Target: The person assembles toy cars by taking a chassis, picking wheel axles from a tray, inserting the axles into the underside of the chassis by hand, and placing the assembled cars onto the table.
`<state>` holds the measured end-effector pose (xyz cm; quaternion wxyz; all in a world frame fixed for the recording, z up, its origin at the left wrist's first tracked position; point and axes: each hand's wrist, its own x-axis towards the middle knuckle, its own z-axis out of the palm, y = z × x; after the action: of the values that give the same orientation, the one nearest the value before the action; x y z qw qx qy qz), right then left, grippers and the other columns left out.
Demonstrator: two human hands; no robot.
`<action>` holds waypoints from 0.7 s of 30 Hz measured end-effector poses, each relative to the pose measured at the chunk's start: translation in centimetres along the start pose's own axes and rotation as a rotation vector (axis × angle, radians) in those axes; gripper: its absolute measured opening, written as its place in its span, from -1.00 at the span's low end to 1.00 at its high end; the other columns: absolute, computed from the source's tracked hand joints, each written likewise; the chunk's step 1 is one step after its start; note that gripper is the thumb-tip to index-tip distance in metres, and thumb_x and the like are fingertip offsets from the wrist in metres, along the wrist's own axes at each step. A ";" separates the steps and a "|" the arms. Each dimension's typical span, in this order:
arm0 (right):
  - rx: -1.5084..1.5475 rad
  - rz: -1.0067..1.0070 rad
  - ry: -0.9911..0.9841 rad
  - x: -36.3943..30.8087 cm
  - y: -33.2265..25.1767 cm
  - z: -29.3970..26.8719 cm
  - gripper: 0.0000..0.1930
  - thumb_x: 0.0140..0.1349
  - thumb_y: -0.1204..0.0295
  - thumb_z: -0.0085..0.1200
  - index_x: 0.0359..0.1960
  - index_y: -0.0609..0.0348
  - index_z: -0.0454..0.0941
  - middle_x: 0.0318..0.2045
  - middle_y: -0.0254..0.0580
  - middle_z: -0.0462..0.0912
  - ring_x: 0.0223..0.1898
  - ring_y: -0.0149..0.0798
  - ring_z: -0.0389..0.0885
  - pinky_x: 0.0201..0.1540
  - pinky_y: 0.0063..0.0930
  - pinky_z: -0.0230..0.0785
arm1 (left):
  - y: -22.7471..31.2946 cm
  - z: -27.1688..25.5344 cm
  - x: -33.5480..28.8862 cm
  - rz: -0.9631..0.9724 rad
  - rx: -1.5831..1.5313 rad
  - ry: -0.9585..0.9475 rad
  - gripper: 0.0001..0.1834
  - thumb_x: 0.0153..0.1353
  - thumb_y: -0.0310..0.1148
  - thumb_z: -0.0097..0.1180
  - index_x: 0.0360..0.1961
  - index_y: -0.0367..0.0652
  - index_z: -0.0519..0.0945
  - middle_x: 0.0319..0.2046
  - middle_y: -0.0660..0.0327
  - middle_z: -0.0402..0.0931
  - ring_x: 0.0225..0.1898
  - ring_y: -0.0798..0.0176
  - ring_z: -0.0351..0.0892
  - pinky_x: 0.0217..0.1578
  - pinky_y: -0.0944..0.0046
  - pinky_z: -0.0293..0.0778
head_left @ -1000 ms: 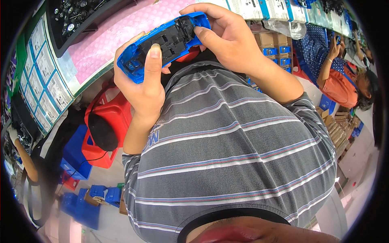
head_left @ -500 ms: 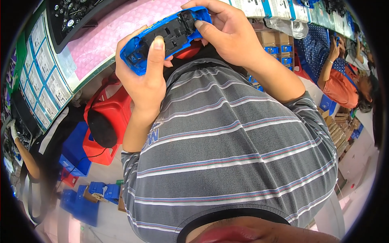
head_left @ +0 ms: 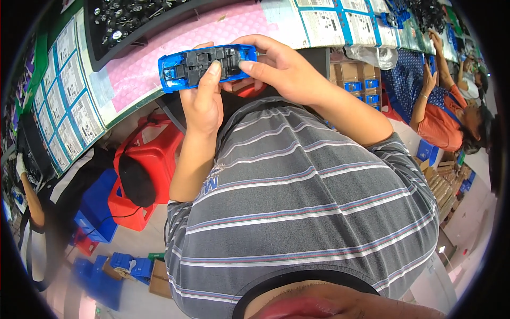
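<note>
Between both hands I hold a blue toy car body (head_left: pixel 172 73), its hollow underside with a black interior piece (head_left: pixel 201 65) facing up. My left hand (head_left: pixel 204 101) grips the middle of the near side, thumb pressed on the black piece and fingers behind the shell. At the right end, my right hand (head_left: pixel 279 66) is closed round the shell, with its thumb near the rim and its index finger along the far edge. The fingers under the body are partly hidden. The car is above the front edge of the workbench.
A black tray (head_left: pixel 98 56) of small wheels and parts stands on the bench's pink padded mat (head_left: pixel 234 26). Red stools (head_left: pixel 154 154) and a blue bin (head_left: pixel 101 212) are below left. Boxes of blue car bodies (head_left: pixel 353 85) stand at right. A co-worker in orange (head_left: pixel 443 125) sits further right.
The car body has turned from a slant to nearly level and moved slightly left and down. My left hand has shifted towards its middle. Both hands still hold it.
</note>
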<state>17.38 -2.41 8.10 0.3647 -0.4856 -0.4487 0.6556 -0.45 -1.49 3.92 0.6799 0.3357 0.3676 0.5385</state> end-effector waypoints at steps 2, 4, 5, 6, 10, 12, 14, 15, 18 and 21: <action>-0.148 -0.011 0.054 0.3 -0.8 -1.0 -0.64 0.36 0.32 0.12 0.11 0.21 0.47 -0.24 -0.29 0.62 -0.31 -0.50 0.55 -0.26 -0.57 0.43 | 0.1 -0.9 0.1 -0.007 -0.090 0.005 -0.58 0.28 -0.39 0.05 0.15 -0.29 0.40 -0.18 0.12 0.56 -0.30 0.30 0.57 -0.44 0.35 0.43; -0.437 -0.168 0.236 1.5 -1.5 -3.4 -0.72 0.30 0.36 0.19 -0.01 0.19 0.54 -0.22 -0.28 0.63 -0.26 -0.46 0.57 -0.22 -0.59 0.41 | 0.0 -1.6 0.0 -0.037 -0.212 0.026 -0.60 0.26 -0.43 0.06 0.11 -0.27 0.40 -0.24 0.12 0.56 -0.35 0.29 0.57 -0.47 0.32 0.44; -0.514 -0.232 0.334 2.5 -2.3 -4.3 -0.75 0.25 0.39 0.24 -0.09 0.20 0.56 -0.19 -0.23 0.64 -0.21 -0.38 0.59 -0.17 -0.55 0.42 | -0.1 -2.0 -0.1 -0.054 -0.231 0.047 -0.59 0.27 -0.42 0.06 0.14 -0.25 0.38 -0.24 0.13 0.56 -0.34 0.29 0.57 -0.47 0.33 0.43; -0.649 -0.343 0.386 3.8 -3.5 -5.4 -0.79 0.26 0.47 0.17 -0.10 0.26 0.56 -0.25 -0.24 0.62 -0.27 -0.41 0.57 -0.21 -0.55 0.43 | -0.2 -2.2 -0.3 -0.064 -0.247 0.052 -0.59 0.27 -0.42 0.06 0.14 -0.25 0.38 -0.24 0.13 0.56 -0.34 0.29 0.56 -0.46 0.33 0.43; -0.806 -0.405 0.497 10.1 -6.7 -9.5 -0.80 0.17 0.49 0.21 -0.18 0.28 0.61 -0.35 -0.14 0.63 -0.38 -0.23 0.61 -0.26 -0.41 0.48 | -0.8 -3.1 -0.3 -0.092 -0.305 0.022 -0.68 0.29 -0.40 0.06 0.05 -0.22 0.44 -0.25 0.15 0.58 -0.35 0.29 0.56 -0.47 0.34 0.42; -1.467 -0.571 0.392 12.9 -5.7 -12.2 -0.74 0.06 0.54 0.25 -0.16 0.22 0.64 -0.36 0.00 0.64 -0.38 0.05 0.63 -0.25 -0.23 0.50 | -0.5 -3.1 0.1 -0.109 -0.305 -0.045 -0.77 0.29 -0.39 0.08 -0.06 -0.21 0.49 -0.27 0.16 0.59 -0.37 0.30 0.55 -0.46 0.34 0.42; -1.447 -0.422 0.369 14.1 -5.8 -12.9 -0.73 0.01 0.56 0.26 -0.19 0.20 0.66 -0.34 0.06 0.64 -0.33 0.14 0.62 -0.20 -0.18 0.50 | -0.1 -3.2 0.0 -0.104 -0.305 -0.038 -0.77 0.29 -0.39 0.08 -0.06 -0.21 0.49 -0.26 0.16 0.59 -0.37 0.30 0.55 -0.45 0.33 0.42; -1.425 -0.270 0.346 14.7 -6.1 -12.4 -0.72 -0.04 0.58 0.27 -0.21 0.18 0.69 -0.31 0.13 0.63 -0.28 0.22 0.60 -0.16 -0.13 0.49 | 0.2 -3.5 -0.2 -0.101 -0.304 -0.033 -0.77 0.29 -0.39 0.09 -0.06 -0.20 0.49 -0.26 0.16 0.59 -0.37 0.30 0.55 -0.45 0.33 0.42; -1.455 -0.396 0.415 12.9 -6.9 -10.8 -0.83 -0.01 0.54 0.28 -0.31 0.22 0.71 -0.32 0.08 0.62 -0.17 0.13 0.58 -0.11 -0.14 0.46 | 0.8 -4.2 -0.5 -0.061 -0.310 -0.034 -0.76 0.29 -0.39 0.09 -0.04 -0.20 0.49 -0.25 0.17 0.59 -0.35 0.30 0.56 -0.45 0.33 0.41; -1.294 -0.595 0.424 11.5 -7.1 -11.3 -0.91 0.08 0.50 0.28 -0.42 0.27 0.68 -0.34 -0.08 0.61 -0.23 -0.04 0.61 -0.15 -0.25 0.47 | 0.9 -4.5 -0.8 -0.053 -0.308 0.015 -0.75 0.29 -0.39 0.10 -0.03 -0.19 0.49 -0.24 0.17 0.58 -0.34 0.29 0.56 -0.44 0.32 0.42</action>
<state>25.57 13.13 9.77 0.2468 -0.5774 -0.7778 0.0262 -4.90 -1.87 2.49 0.7344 0.2138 0.2943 0.5730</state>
